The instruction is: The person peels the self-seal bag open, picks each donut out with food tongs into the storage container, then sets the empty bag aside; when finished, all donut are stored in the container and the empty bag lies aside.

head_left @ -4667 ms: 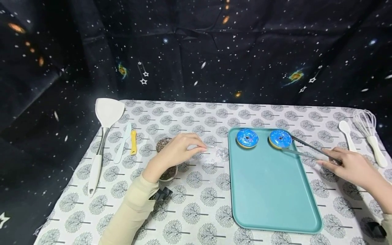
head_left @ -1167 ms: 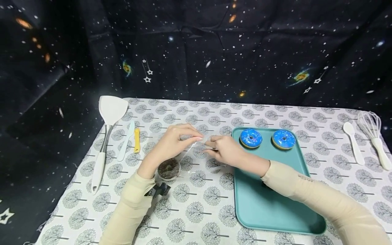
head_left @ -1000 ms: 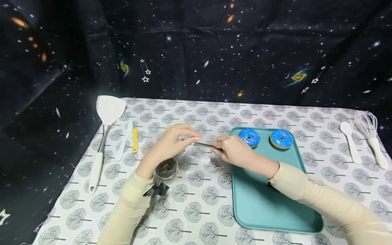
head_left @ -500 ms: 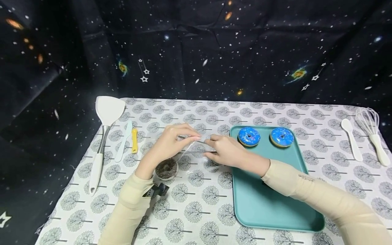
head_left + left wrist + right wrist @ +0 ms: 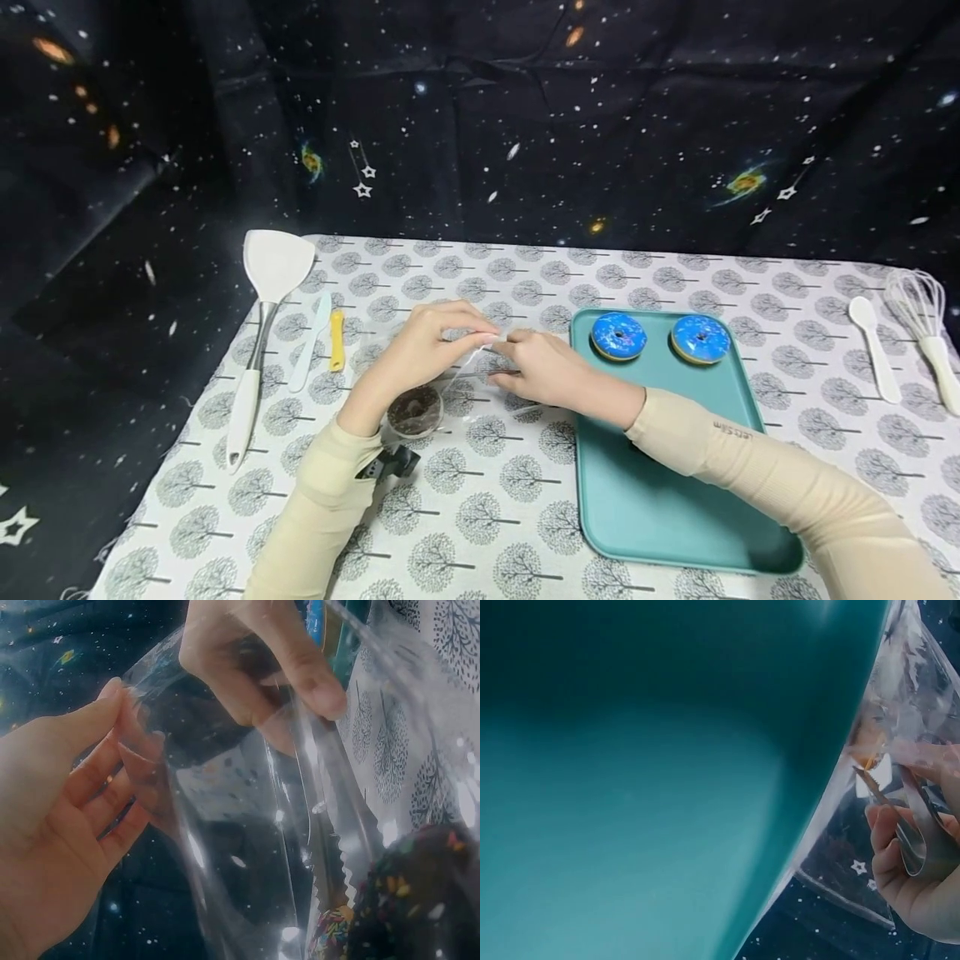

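Observation:
My left hand (image 5: 427,346) pinches the edge of a clear plastic bag (image 5: 225,825) between thumb and fingertips and lifts it. A chocolate doughnut (image 5: 415,427) with coloured sprinkles lies by the left wrist, seen through the plastic. My right hand (image 5: 551,367) grips metal tongs (image 5: 360,802), whose serrated ends reach into the bag. In the left wrist view the tong ends point at sprinkled chocolate; whether they touch it I cannot tell. The right wrist view shows the tongs' bent end (image 5: 915,866) within the right hand.
Under the right forearm lies a teal tray (image 5: 675,500) with two blue doughnuts (image 5: 606,337) at its far end. To the left are a white-headed turner (image 5: 243,408), a pale knife (image 5: 309,350) and a yellow-handled tool (image 5: 337,342). A white spoon (image 5: 873,350) and whisk (image 5: 937,367) lie right.
The right hand has come left from the right-hand blue doughnut on the tray to the bag, with the tongs. Within the last second the tongs have shifted slightly at the bag. The left hand stays put.

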